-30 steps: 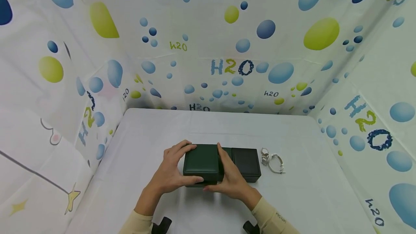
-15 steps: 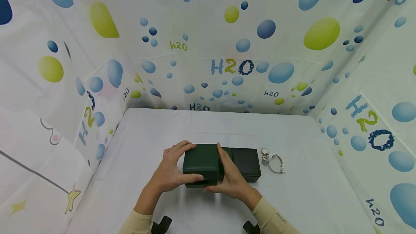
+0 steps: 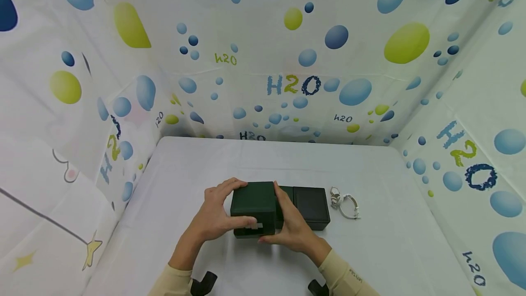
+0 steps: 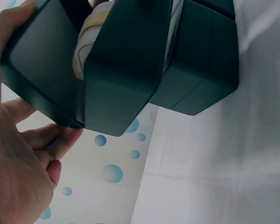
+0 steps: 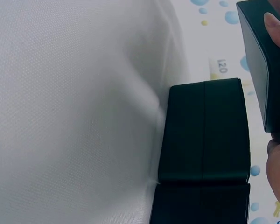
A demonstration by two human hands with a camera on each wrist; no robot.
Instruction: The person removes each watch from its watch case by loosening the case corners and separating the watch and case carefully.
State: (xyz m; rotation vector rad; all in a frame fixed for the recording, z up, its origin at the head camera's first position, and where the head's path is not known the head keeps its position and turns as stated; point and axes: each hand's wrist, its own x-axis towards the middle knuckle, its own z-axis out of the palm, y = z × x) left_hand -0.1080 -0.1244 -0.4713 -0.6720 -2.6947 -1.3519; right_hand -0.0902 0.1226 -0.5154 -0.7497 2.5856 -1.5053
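Observation:
A dark green hinged box [image 3: 254, 198] is held between both hands at the table's middle, its lid partly raised. My left hand [image 3: 216, 213] grips the lid, thumb at the front edge and fingers at the back. My right hand [image 3: 292, 228] holds the box's right side, fingers behind and thumb low in front. Through the gap, the left wrist view shows a pale cushion [image 4: 87, 42] with a beige band inside. In the right wrist view a second green box [image 5: 203, 133] stands close by, against a black box [image 5: 200, 205].
To the right of the black box lie a metal-band wristwatch [image 3: 334, 198] and a silvery open band [image 3: 349, 208]. The white-covered table [image 3: 197, 159] ends at a patterned curtain [image 3: 246, 58] at the back.
The lid of the held green box has tilted up at the front, and a pale interior now shows. My left thumb has risen with it. The right hand stays in place.

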